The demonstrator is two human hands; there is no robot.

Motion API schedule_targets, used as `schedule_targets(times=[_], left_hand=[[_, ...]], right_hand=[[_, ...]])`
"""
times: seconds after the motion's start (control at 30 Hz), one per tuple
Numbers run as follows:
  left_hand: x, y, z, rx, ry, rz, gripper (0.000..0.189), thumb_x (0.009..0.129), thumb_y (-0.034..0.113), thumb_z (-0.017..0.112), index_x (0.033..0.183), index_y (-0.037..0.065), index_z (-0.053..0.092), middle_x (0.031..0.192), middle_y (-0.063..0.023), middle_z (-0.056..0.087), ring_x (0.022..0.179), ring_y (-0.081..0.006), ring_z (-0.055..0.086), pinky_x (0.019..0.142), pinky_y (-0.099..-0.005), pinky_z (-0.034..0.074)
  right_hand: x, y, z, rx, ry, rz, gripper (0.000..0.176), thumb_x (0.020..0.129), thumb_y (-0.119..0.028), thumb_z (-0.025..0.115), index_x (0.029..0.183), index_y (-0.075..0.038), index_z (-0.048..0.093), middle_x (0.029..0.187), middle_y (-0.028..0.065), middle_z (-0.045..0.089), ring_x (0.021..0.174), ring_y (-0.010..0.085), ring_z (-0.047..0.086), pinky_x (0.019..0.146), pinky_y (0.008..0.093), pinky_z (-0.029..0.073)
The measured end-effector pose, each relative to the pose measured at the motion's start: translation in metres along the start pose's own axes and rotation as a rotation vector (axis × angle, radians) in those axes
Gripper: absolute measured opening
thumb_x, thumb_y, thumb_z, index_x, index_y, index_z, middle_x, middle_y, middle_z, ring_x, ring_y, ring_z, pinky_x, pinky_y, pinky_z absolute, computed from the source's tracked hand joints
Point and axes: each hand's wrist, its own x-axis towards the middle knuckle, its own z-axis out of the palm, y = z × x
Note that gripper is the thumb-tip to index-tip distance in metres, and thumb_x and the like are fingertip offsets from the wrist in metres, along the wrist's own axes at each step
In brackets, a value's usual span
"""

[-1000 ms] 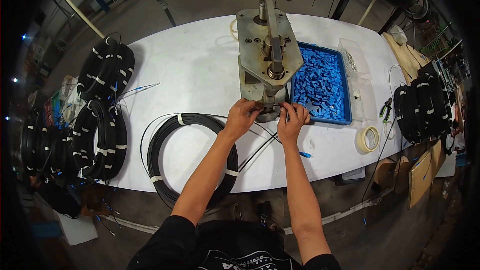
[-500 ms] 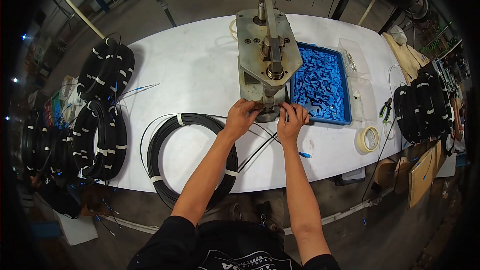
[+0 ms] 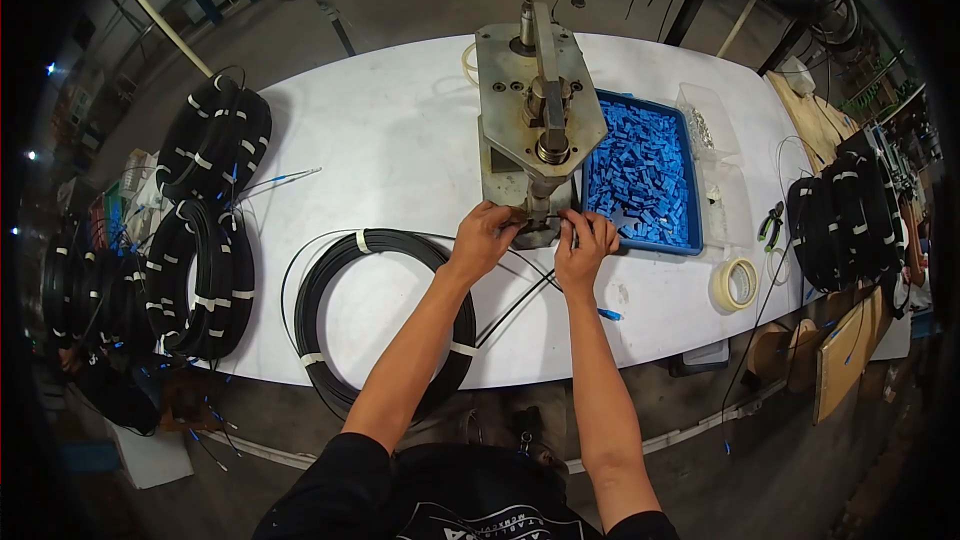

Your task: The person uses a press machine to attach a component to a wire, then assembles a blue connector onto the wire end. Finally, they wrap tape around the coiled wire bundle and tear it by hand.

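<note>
At the foot of a metal hand press, both hands pinch a thin black cable whose gripped part is mostly hidden by fingers. My left hand is closed on it left of the press's ram. Just right of the ram, my right hand is closed with thumb and forefinger together on the same cable. A coil of black cable, bound with white tape, lies on the table to the left of my forearms. A blue connector on a cable end rests beside my right wrist.
A blue tray full of small blue parts stands right of the press. Past it are clear plastic boxes, a tape roll and pliers. Taped cable coils stand at left and right.
The view has shifted very slightly. Both hands keep nearly the same pinch at the base of the press, and nothing has visibly been taken or let go.
</note>
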Motion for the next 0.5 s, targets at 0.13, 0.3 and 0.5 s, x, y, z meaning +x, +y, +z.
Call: schedule_targets(times=[0.13, 0.3, 0.5], left_hand=[[0.0005, 0.0002, -0.0001, 0.012, 0.03, 0.019, 0.015, 0.079, 0.003, 0.072, 0.094, 0.003, 0.072, 0.085, -0.0111, 0.067, 0.082, -0.027, 0.063, 0.072, -0.0362, 0.052], [0.0008, -0.0013, -0.0003, 0.027, 0.002, 0.0, 0.014, 0.08, 0.002, 0.072, 0.094, 0.001, 0.071, 0.089, -0.0122, 0.067, 0.084, -0.0258, 0.064, 0.073, -0.035, 0.052], [0.0003, -0.0019, 0.0014, 0.012, 0.06, 0.05, 0.013, 0.078, 0.008, 0.073, 0.091, 0.005, 0.071, 0.078, -0.0123, 0.064, 0.08, -0.0302, 0.061, 0.071, -0.0387, 0.051]], right_hand=[[0.0012, -0.0022, -0.0013, 0.006, 0.003, -0.003, 0.013, 0.086, -0.017, 0.066, 0.097, -0.014, 0.072, 0.099, 0.0058, 0.058, 0.104, 0.0263, 0.048, 0.095, 0.0441, 0.026], [0.0022, -0.0033, -0.0012, -0.002, 0.004, -0.004, 0.012, 0.087, -0.017, 0.066, 0.097, -0.014, 0.072, 0.098, 0.0055, 0.058, 0.103, 0.0258, 0.048, 0.095, 0.0435, 0.026], [0.0015, -0.0028, -0.0012, 0.0, -0.006, -0.004, 0.012, 0.088, -0.019, 0.065, 0.097, -0.014, 0.071, 0.098, 0.005, 0.058, 0.103, 0.0256, 0.048, 0.095, 0.0436, 0.026]])
